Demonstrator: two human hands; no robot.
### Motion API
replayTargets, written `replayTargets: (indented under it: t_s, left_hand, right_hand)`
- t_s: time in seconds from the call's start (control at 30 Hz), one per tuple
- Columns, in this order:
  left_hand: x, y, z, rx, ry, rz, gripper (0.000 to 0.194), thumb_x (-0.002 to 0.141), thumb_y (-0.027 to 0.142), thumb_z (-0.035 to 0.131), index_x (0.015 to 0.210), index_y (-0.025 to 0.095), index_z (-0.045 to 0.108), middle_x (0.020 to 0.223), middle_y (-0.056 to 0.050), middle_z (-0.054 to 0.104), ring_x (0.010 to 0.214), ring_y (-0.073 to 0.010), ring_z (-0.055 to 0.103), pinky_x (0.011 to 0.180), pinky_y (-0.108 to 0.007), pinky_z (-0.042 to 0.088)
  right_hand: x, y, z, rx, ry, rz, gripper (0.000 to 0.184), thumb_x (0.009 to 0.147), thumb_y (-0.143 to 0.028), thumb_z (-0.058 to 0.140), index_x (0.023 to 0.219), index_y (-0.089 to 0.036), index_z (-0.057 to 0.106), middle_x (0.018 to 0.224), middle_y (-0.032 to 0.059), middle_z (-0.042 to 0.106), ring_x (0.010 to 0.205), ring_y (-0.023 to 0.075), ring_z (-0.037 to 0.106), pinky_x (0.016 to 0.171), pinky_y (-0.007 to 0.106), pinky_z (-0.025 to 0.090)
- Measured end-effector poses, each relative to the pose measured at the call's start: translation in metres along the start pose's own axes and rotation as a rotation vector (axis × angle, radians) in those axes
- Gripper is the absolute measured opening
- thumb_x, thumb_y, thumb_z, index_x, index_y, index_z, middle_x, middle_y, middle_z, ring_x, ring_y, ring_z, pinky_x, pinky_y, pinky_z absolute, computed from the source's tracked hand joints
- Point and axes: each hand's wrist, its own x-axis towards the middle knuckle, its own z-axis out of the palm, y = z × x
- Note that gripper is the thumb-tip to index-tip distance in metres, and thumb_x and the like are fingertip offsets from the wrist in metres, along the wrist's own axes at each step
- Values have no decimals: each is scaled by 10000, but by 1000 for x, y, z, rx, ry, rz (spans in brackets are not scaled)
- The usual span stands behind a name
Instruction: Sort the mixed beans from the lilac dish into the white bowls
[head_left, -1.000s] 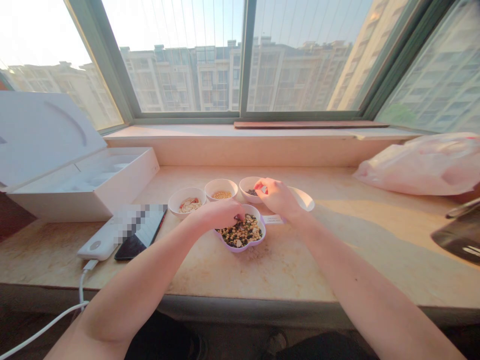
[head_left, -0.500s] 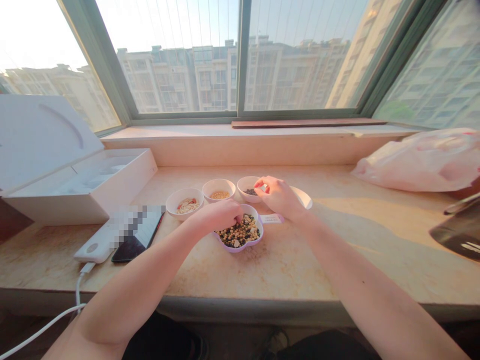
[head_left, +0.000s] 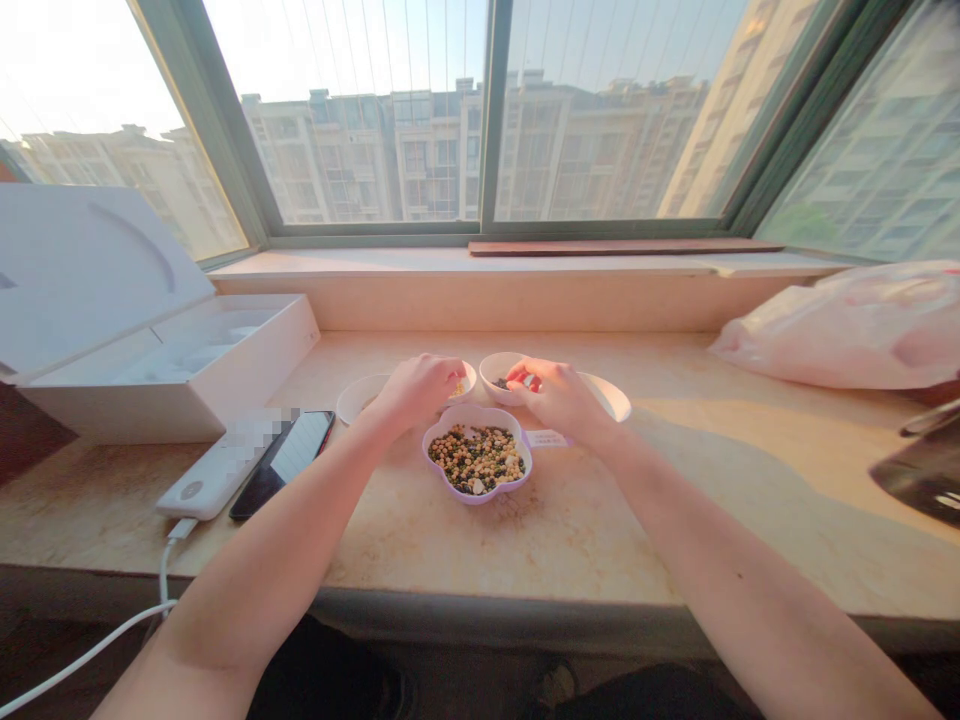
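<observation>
A lilac flower-shaped bowl (head_left: 439, 473) of mixed beans and seeds sits on the sill before me. Behind it stand small white bowls: one at the left (head_left: 352, 397), one with yellow grains (head_left: 466, 377), one with dark seeds (head_left: 495, 368), and one at the right (head_left: 611, 397). My left hand (head_left: 415, 392) hovers over the yellow-grain bowl, fingers pinched together; what they hold is hidden. My right hand (head_left: 556, 396) is curled in a pinch at the rim of the dark-seed bowl, with something small between the fingertips.
An open white box (head_left: 150, 340) stands at the left. A white power bank (head_left: 217, 470) with its cable and a black phone (head_left: 283, 475) lie beside it. A pink plastic bag (head_left: 847, 325) and a dark object (head_left: 919, 470) are at the right. The window runs behind.
My left hand has lifted out of the lilac bowl and moved back to the yellow-grain bowl. My right hand has stayed by the dark-seed bowl.
</observation>
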Motion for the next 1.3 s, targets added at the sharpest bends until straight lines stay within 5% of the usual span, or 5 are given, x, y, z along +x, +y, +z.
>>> replayTargets:
  t_s: [0.17,0.4,0.67,1.3]
  left_hand:
    - [3,-13,6,14,-41,-126,282,979,238,487,1035,173,755,806,-83,732,674,-170,601,636,-266,380]
    - [7,-21,15,1,-73,-118,291,968,218,498,1061,174,770,903,-119,761,721,-204,657,679,-284,438]
    - [8,-22,15,21,-69,-141,314,962,212,496,1101,200,776,994,-127,772,813,-227,695,692,-275,465]
    - [6,-15,17,5,-46,-78,238,963,269,525,1014,207,749,947,-100,766,768,-208,681,659,-268,428]
  right_hand:
    - [-3,-1,3,-5,-40,-74,189,925,-366,620,891,-233,750,928,20,759,780,177,652,709,289,458]
    - [-8,-8,6,32,-270,-145,204,838,-136,585,871,-209,773,793,22,735,709,161,648,660,272,463]
    - [-13,-9,13,-88,-478,-262,256,795,-114,607,922,-236,792,895,32,774,757,174,668,691,274,458]
    - [-13,-5,28,-80,-502,-239,242,821,-98,572,876,-224,771,904,44,782,819,196,695,715,295,481]
